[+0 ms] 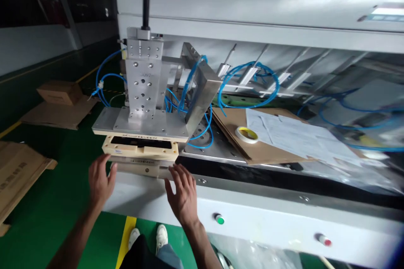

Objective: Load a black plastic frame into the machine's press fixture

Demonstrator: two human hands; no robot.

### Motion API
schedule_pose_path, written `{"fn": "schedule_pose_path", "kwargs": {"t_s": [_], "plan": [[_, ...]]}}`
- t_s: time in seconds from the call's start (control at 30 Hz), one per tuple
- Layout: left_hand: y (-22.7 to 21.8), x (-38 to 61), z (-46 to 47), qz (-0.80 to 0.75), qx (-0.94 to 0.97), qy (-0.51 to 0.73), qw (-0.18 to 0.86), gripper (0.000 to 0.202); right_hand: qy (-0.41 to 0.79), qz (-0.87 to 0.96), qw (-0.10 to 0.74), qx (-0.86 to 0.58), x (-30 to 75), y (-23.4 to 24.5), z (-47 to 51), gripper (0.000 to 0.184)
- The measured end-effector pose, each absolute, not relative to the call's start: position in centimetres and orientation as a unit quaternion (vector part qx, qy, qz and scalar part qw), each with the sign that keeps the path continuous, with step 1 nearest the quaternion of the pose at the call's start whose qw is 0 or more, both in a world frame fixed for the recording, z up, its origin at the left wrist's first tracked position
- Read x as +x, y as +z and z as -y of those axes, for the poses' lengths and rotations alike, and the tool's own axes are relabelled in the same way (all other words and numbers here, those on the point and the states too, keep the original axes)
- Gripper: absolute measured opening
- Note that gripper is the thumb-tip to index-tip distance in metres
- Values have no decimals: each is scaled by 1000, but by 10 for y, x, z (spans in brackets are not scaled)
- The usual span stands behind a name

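A metal press fixture (143, 80) stands at the left end of the machine. Its upper plate hangs over a cream-coloured frame (123, 149) with a dark recess and a small label. Below that frame is a lower block (135, 169) with a round screw in its front. My left hand (101, 180) is at the block's left end, thumb and fingers apart, the fingertips close to the cream frame's corner. At the right end is my right hand (183, 193), its fingers stretched forward and thumb apart. Neither hand visibly holds anything; whether fingertips touch the block, I cannot tell.
Blue air hoses (249, 86) loop behind the fixture. To the right lie cardboard sheets (230, 134), papers (293, 134) and a tape roll (246, 134). The front panel carries a green button (220, 219) and a red button (326, 241). Cardboard boxes (59, 92) sit at left.
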State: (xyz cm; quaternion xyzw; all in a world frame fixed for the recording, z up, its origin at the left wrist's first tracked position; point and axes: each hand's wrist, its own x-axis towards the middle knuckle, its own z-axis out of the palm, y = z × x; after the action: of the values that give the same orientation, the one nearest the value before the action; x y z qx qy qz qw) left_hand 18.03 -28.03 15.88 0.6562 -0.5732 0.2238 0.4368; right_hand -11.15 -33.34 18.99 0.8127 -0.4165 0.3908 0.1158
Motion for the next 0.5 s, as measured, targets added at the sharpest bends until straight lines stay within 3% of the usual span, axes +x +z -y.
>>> {"fn": "schedule_pose_path", "kwargs": {"t_s": [0.13, 0.27, 0.4, 0.5], "plan": [[113, 108, 232, 602, 598, 181, 497, 25, 417, 426, 25, 803, -131, 176, 253, 31], [95, 18, 207, 791, 469, -16, 392, 25, 381, 443, -27, 811, -159, 172, 201, 28], [100, -51, 209, 880, 351, -17, 321, 44, 391, 518, 3, 761, -210, 176, 186, 13], [100, -79, 217, 894, 345, 37, 284, 59, 405, 584, 91, 698, -260, 174, 192, 13]]}}
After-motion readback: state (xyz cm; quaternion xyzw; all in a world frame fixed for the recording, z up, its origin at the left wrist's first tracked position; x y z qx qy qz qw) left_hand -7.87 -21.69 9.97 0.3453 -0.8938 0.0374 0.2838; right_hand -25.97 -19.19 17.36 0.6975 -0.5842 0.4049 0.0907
